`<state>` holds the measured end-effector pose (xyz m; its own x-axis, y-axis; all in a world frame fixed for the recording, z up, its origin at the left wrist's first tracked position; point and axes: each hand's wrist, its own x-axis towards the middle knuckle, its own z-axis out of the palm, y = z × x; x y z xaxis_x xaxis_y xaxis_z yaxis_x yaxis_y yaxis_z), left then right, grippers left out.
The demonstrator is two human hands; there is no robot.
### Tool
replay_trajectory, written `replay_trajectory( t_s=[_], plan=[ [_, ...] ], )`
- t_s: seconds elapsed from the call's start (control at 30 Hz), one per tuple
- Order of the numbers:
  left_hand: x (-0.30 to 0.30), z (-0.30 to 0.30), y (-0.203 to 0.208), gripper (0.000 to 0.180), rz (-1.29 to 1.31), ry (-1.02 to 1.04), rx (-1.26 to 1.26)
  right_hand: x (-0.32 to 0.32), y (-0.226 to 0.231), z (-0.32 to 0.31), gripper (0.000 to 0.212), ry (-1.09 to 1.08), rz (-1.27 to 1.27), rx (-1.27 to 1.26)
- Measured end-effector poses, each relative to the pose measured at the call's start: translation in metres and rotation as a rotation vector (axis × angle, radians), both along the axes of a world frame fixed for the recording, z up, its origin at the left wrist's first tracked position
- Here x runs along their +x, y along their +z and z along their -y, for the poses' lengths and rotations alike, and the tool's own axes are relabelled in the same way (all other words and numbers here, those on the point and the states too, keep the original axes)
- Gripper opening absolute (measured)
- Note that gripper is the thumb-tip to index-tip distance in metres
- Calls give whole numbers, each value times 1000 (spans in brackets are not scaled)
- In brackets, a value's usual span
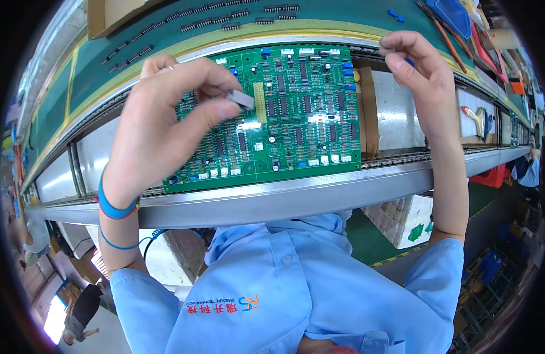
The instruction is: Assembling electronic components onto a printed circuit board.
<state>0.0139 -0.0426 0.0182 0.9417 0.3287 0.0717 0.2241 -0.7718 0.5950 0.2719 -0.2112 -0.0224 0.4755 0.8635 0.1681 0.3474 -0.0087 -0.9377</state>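
My left hand [166, 112] is over the left half of a green circuit board [266, 168], its thumb and forefinger pinching a small grey block-shaped component [241, 99]. The block is tilted, just above the board and left of a yellowish pad strip [260, 101]. Chips, resistors, capacitors and white connectors fill the board, and part of its left side is hidden by that hand. My right hand [423, 71] is raised beyond the board's right end with fingers curled. A bit of a small blue component [409, 62] shows between its thumb and fingers, mostly covered.
The board lies on a conveyor with a metal front rail [319, 186]. Rows of black chips [213, 22] rest on the green bench behind, near a cardboard box [116, 15]. Blue parts [396, 16] and red-handled tools [491, 53] lie at the far right. A blue wrist strap [116, 206] circles my left wrist.
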Motion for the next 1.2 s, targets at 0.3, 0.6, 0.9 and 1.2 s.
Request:
replay_trajectory(
  t_s=[0.3, 0.6, 0.9, 1.2],
  plan=[
    [2, 35, -6, 13, -49, -84, 183, 19, 4, 11, 27, 185, -265, 3],
    [8, 53, -9, 14, 25, -101, 366, 4, 22, 9, 37, 29, -518, -140],
    [5, 63, -9, 13, -38, -108, 453, -5, 37, 2, 27, -57, -401, -182],
    [6, 62, -13, 16, 36, -98, 551, 2, 27, 3, 15, -17, -428, -165]
  ],
)
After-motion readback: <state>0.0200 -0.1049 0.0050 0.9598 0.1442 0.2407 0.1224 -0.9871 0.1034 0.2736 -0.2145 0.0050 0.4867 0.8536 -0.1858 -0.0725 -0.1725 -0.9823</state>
